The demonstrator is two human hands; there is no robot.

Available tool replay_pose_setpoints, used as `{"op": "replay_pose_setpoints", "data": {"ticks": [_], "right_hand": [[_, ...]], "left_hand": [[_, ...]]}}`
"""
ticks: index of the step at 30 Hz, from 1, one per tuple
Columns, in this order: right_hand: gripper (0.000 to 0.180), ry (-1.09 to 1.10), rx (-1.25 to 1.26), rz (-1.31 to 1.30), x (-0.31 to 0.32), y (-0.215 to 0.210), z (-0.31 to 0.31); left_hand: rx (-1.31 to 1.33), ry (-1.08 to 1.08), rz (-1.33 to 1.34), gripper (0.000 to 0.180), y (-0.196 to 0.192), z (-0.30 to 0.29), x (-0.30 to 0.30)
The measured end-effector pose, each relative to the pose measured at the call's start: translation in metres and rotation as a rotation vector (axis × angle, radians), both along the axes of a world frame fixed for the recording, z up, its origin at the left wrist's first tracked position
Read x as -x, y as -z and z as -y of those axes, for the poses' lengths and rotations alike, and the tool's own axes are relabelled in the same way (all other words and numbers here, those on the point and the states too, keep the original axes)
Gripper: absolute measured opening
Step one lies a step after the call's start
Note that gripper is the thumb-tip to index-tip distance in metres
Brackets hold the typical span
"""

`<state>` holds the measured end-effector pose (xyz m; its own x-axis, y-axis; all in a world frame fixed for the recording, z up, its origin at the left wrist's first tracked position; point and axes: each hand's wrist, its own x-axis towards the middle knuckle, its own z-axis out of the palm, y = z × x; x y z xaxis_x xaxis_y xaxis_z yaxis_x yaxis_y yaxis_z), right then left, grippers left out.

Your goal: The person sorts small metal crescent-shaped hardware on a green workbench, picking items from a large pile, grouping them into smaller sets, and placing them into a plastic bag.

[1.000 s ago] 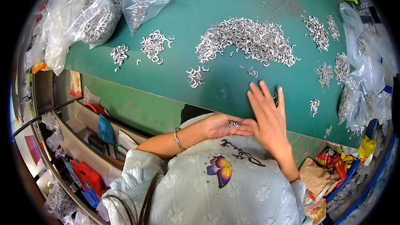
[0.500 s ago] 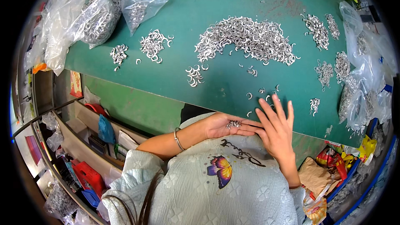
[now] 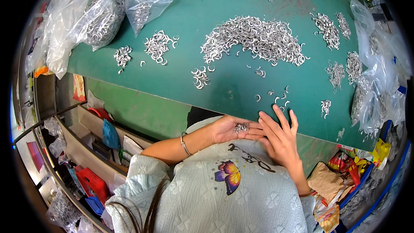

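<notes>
Palm up at the table's near edge, my left hand (image 3: 224, 132) holds a few small curved metal pieces (image 3: 241, 127) cupped near the base of its fingers. Over that hand's fingertips is my right hand (image 3: 280, 140), with its fingers stretched out and somewhat apart; nothing shows in it. A few loose crescent-shaped pieces (image 3: 277, 99) lie on the green table (image 3: 172, 82) just beyond its fingertips. Farther back, a large arched pile of silvery crescent pieces (image 3: 254, 39) spreads across the table's middle.
Smaller piles lie at the left (image 3: 159, 47) and right (image 3: 326, 30). Filled clear plastic bags (image 3: 101, 21) stand at the far left, and more bags (image 3: 371, 95) line the right edge. An open drawer (image 3: 99, 133) with assorted items sits below the table at the left.
My right hand has shifted slightly left and down, its fingers now closer together over my left fingertips. My left hand stays nearly in place with the pieces in its palm.
</notes>
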<state>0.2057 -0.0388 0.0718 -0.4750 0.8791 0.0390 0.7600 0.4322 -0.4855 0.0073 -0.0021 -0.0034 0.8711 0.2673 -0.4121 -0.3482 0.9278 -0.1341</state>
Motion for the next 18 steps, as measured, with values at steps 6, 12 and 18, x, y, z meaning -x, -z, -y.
{"op": "replay_pose_setpoints", "data": {"ticks": [6, 12, 18], "right_hand": [[0.047, 0.111, -0.074, 0.046, -0.019, 0.007, 0.016], [0.044, 0.333, -0.123, 0.232, -0.046, 0.006, 0.028], [0.045, 0.567, -0.168, 0.266, -0.049, 0.006, 0.025]], "left_hand": [[-0.157, 0.074, 0.02, 0.048, -0.01, -0.008, -0.001], [-0.217, 0.094, 0.01, 0.05, -0.016, -0.011, -0.002], [-0.199, 0.1, 0.019, 0.048, -0.012, -0.01, -0.002]]}}
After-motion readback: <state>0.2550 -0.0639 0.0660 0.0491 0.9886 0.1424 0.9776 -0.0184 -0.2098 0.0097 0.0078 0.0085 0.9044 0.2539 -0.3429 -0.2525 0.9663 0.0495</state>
